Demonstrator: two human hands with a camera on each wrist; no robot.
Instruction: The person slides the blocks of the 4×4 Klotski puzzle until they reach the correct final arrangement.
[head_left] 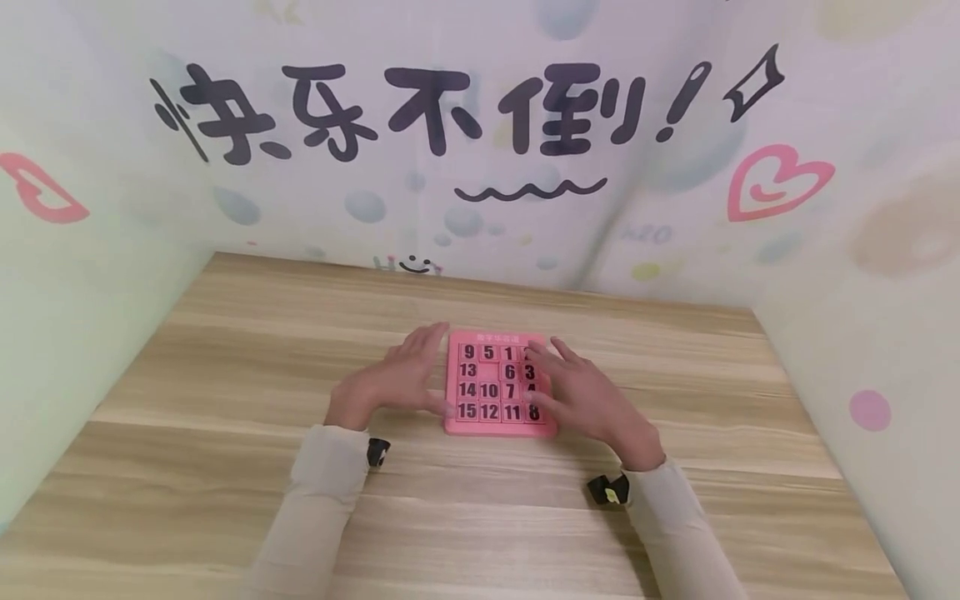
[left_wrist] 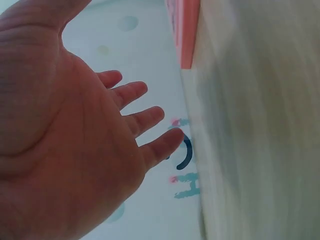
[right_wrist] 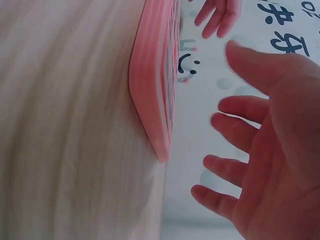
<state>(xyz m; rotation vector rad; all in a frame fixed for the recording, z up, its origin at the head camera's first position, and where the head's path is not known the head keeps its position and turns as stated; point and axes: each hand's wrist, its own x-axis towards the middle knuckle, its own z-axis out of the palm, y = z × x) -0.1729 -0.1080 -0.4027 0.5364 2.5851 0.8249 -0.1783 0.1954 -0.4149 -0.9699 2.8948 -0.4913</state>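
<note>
A pink number sliding puzzle (head_left: 498,427) lies flat on the wooden table, its numbered tiles facing up. Its second row has a gap between the 13 and the 6. My left hand (head_left: 397,375) is at the puzzle's left side, fingers extended and thumb near the lower left corner. Over the right edge hovers my right hand (head_left: 585,396), its fingers spread and partly covering the right column. In the right wrist view, the puzzle's side (right_wrist: 150,75) stands apart from the fingers. The left wrist view shows the left palm (left_wrist: 75,140) with nothing in it.
The wood-grain table (head_left: 247,500) extends around the puzzle. A printed backdrop (head_left: 480,233) with dark lettering rises behind it, and pale side walls flank the table. Dark wrist straps (head_left: 609,490) sit at both cuffs.
</note>
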